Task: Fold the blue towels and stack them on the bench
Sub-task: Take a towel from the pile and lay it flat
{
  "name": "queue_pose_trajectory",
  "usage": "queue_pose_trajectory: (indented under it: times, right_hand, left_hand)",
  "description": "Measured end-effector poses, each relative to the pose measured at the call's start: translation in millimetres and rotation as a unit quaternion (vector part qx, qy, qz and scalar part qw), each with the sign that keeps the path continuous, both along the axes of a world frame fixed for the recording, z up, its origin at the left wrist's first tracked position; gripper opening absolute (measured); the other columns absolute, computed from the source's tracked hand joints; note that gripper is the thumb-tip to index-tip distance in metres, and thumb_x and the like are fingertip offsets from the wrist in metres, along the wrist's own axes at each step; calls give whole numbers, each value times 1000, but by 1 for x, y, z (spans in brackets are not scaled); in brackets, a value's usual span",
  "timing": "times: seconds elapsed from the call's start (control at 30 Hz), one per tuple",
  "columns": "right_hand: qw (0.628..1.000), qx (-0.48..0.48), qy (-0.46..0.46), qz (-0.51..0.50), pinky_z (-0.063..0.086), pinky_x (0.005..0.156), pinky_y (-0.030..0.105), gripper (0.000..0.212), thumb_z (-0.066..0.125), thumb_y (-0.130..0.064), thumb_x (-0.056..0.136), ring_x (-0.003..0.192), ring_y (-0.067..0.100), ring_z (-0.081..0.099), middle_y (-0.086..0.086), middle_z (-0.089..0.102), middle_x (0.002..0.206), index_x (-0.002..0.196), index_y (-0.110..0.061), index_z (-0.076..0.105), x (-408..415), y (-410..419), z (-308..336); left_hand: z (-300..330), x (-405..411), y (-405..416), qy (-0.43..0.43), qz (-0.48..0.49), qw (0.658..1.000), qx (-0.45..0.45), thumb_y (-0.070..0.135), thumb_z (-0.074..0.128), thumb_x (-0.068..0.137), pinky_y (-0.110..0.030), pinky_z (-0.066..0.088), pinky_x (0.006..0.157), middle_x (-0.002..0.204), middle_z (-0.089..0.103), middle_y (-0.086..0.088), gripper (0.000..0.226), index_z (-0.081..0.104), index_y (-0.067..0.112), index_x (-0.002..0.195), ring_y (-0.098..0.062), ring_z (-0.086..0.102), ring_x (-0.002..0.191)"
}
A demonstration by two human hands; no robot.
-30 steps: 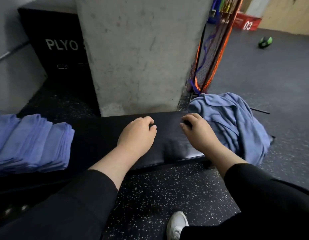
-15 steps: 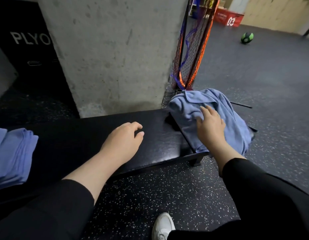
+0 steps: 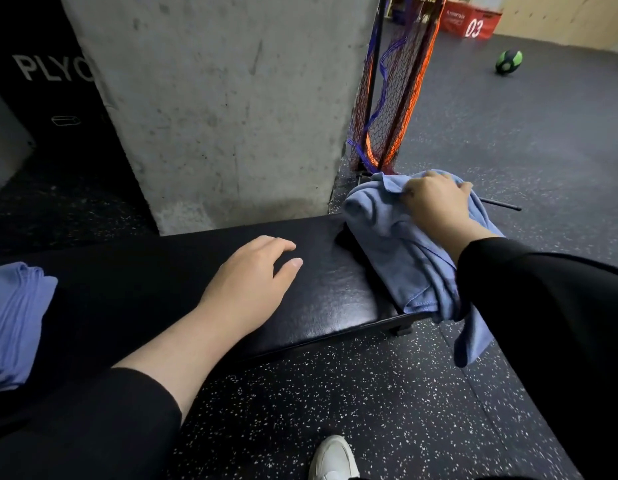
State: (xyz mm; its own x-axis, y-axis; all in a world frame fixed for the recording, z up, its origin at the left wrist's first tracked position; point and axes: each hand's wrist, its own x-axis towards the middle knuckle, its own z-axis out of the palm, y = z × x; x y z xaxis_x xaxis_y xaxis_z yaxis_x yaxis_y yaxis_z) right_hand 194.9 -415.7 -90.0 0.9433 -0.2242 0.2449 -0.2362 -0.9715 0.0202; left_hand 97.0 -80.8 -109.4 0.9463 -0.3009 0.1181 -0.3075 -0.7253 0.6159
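Black padded bench (image 3: 335,299) sits against a concrete pillar (image 3: 224,109) on speckled rubber floor (image 3: 335,393). Left hand (image 3: 252,289) rests flat and relaxed on it. Right hand (image 3: 435,202) seems to grip the crumpled towels (image 3: 397,258) at 2 o'clock; the folded stack (image 3: 13,320) sits at 9.

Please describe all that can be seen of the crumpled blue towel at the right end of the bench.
The crumpled blue towel looks like soft, thin cloth with a stitched hem. It is unfolded and bunched in loose creases. It lies over the right end of the black padded bench, and one part hangs down past the bench edge toward the speckled floor. The right hand grips its top far edge, fingers curled into the cloth. The right sleeve covers part of it.
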Motion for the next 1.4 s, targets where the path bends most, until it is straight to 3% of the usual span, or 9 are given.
queue_pose_trajectory:
  times: [0.23,0.43,0.53,0.67,0.8,0.93,1.07,1.23,1.4]
  right_hand:
    - [945,251,-182,102,28,66,33,28,46,-29,104,76,21,44,5,53,80,84,-12,50,-7,43,53]
    - [869,434,-151,185,39,69,28,40,46,-34,104,74,8,47,2,53,80,94,3,57,-39,97,110]
    - [825,509,-117,217,41,72,29,31,48,-32,102,74,7,51,-5,56,75,84,-10,59,-60,132,123]
    - [809,534,-81,232,39,74,31,30,49,-31,100,71,6,49,-10,53,69,74,-18,56,-90,183,115]
    - [751,628,-53,195,42,81,39,35,51,-39,88,82,13,53,2,60,81,81,-6,61,-109,220,83]
    - [707,686,-29,172,38,77,37,26,53,-34,92,78,17,48,1,52,73,72,-20,61,-109,240,75]
    - [725,669,-24,163,24,60,33,32,51,-38,96,62,14,28,-4,30,63,68,-27,43,-96,250,67]
    - [781,605,-29,150,31,66,35,35,51,-42,95,66,12,37,-13,40,60,79,-11,55,-73,264,52]
    - [817,559,-67,125,39,68,30,29,49,-37,102,69,9,46,-11,55,70,94,-15,66,-60,268,52]
  left_hand:
    - [4,5,3,-22,5,999,-30,41,48,103,-20,33,100,136,55,18,36,59,27,134,-5,48,127]
    - [17,-1,16,-32,23,996,-85,44,48,102,-26,37,106,142,50,19,43,48,33,144,-4,46,132]
    - [28,-4,25,-20,34,987,-154,46,51,100,-33,36,113,150,43,20,57,32,40,153,0,40,137]
    - [41,-9,40,66,19,963,-261,47,56,98,-35,28,121,160,30,24,74,11,47,158,3,29,146]
    - [45,-13,57,134,-5,924,-359,34,57,102,-33,40,115,144,56,18,52,41,35,151,2,51,131]
    - [49,-25,75,179,12,914,-364,24,60,101,-24,57,85,102,78,6,14,70,18,108,-11,72,99]
    - [51,-23,101,172,73,914,-361,33,58,102,-35,56,81,92,77,-3,27,71,10,100,-18,73,87]
    - [52,-11,131,78,131,944,-294,36,69,94,-31,30,60,65,44,-1,45,50,0,75,-12,39,63]
    - [56,-3,165,73,111,988,-79,37,76,87,-28,25,54,61,43,-1,48,53,-1,70,-12,36,58]
